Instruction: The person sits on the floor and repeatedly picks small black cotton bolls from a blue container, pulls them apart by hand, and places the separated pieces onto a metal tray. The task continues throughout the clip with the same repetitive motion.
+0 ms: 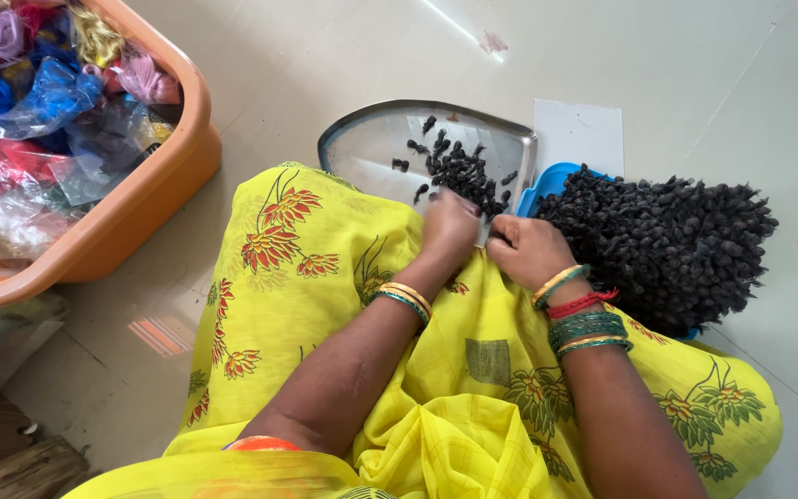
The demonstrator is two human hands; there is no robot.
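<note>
Left hand (450, 231) and right hand (528, 249) clenched together over yellow cloth (436, 370), beside black tassels (464, 171) at the steel tray's (362, 148) near edge; contents of grip unclear.

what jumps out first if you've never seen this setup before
The bright yellow flowered cloth over the person's lap fills the lower middle, with the left hand and right hand, both wearing bangles, closed together at its top edge. Right of them a big mound of small black tufted pieces spills over a blue tray, and more lie scattered on a metal tray ahead. An orange tub of coloured threads sits top left.
</note>
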